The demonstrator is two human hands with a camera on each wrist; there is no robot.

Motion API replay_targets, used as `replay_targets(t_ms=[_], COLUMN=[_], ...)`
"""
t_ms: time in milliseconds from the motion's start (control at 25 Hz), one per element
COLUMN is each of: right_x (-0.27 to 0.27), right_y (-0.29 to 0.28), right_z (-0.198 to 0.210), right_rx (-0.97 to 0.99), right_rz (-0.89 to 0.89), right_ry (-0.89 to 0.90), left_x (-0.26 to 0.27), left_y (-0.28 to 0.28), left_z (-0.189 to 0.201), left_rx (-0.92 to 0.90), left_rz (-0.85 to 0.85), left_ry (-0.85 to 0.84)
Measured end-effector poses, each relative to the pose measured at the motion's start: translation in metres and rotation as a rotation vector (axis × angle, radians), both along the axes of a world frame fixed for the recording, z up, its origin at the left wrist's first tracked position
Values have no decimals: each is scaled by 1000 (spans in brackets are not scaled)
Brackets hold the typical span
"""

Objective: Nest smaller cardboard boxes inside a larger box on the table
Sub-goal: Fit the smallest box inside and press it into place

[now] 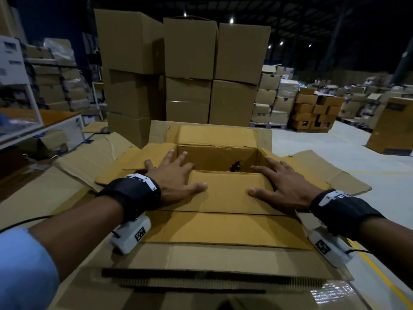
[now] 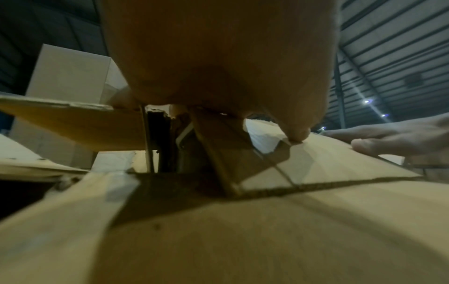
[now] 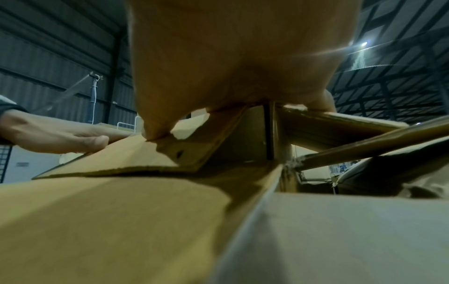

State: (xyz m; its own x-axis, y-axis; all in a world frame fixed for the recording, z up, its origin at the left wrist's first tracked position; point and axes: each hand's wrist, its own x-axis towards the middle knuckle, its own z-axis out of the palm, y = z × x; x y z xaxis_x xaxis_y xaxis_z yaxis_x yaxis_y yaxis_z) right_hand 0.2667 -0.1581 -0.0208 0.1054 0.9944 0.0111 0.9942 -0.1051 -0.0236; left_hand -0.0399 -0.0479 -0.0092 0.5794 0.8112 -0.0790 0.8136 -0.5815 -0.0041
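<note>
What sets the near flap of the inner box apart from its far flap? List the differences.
1. The near flap is folded inward over the opening; the far flap leans back, away from it.
2. The left hand and right hand press flat on the near flap's ends; nothing touches the far flap.
3. The near flap lies almost level; the far flap slopes upward.

Both are plain brown cardboard, on the same inner box.

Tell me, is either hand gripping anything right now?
Neither grips. The left hand and right hand lie flat, fingers spread, pressing the inner box's near flap.
</note>
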Motion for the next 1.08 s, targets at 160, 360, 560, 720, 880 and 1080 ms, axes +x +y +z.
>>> replay_targets(t_ms=[160,360,560,720,880,1080], right_x=[1,2,-1,3,5,5], right_y=[-2,-7,-6,-6,-4,-4], right_z=[-2,-2,-4,-7,-8,-7], right_rx=[28,74,83,80,58,46], right_rz=[-16,-12,-8,9,6,4], right_ry=[14,36,10,-27,-36,-15], left_x=[-1,-2,-2,-2,-2,0], left_y=[-2,-3,-3,-6,-6,-7], left_z=[-3,-10,-10,-11,-7,-7], left_rx=[18,29,28,17,-15,-24], left_rz=[-3,8,12,16,15,27], left_ry=[-91,-144,-133,-109,-96,-87])
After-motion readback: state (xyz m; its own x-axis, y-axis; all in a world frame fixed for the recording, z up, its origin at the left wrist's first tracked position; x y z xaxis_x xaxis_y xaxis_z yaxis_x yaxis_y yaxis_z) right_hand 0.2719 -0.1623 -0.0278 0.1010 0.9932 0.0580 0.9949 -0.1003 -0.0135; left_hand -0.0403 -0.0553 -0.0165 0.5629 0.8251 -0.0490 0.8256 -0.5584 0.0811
